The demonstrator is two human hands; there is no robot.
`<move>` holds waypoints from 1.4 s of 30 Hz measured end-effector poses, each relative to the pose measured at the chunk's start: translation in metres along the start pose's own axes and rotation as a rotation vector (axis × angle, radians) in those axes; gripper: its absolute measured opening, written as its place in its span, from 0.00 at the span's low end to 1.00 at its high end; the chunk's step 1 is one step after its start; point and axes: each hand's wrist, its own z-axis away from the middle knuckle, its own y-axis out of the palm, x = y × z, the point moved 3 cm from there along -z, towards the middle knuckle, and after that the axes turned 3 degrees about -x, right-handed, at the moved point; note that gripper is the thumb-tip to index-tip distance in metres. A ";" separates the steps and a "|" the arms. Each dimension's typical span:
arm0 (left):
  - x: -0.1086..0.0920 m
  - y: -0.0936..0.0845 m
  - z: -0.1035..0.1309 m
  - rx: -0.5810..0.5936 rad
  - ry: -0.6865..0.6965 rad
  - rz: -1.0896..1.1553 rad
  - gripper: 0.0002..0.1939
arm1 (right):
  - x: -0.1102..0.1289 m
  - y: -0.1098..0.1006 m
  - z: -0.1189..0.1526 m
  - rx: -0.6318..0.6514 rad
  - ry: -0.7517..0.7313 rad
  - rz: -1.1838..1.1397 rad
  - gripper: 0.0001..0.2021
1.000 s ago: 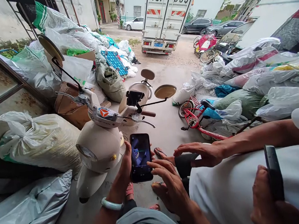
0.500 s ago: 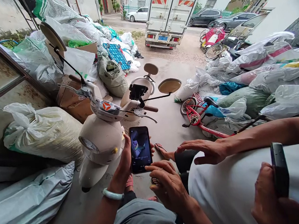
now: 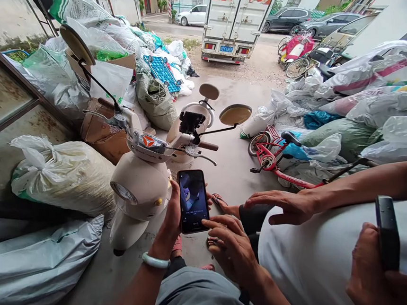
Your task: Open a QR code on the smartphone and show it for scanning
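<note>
Both hands on one phone (image 3: 192,200), near centre by the scooter (image 3: 138,186): left hand (image 3: 170,222) wraps its fingers shut around the left edge to prop the screen upright, right hand (image 3: 229,250) holds nothing, fingers loosely spread, fingertip at the screen's lower right to tap.

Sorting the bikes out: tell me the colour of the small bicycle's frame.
Red, with a black saddle; the small bicycle shows clearly in the head view.

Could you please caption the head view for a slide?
Left hand holds a phone; right hand touches its screen.
</note>
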 end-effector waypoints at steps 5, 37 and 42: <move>0.000 -0.001 -0.001 0.011 0.010 -0.012 0.47 | 0.004 0.007 0.002 0.092 -0.036 -0.011 0.08; 0.006 0.005 -0.007 0.043 0.017 0.020 0.41 | 0.006 0.013 -0.014 0.159 -0.082 -0.002 0.09; 0.006 0.010 -0.005 0.049 0.029 0.033 0.40 | 0.004 0.002 -0.011 0.079 -0.078 -0.023 0.10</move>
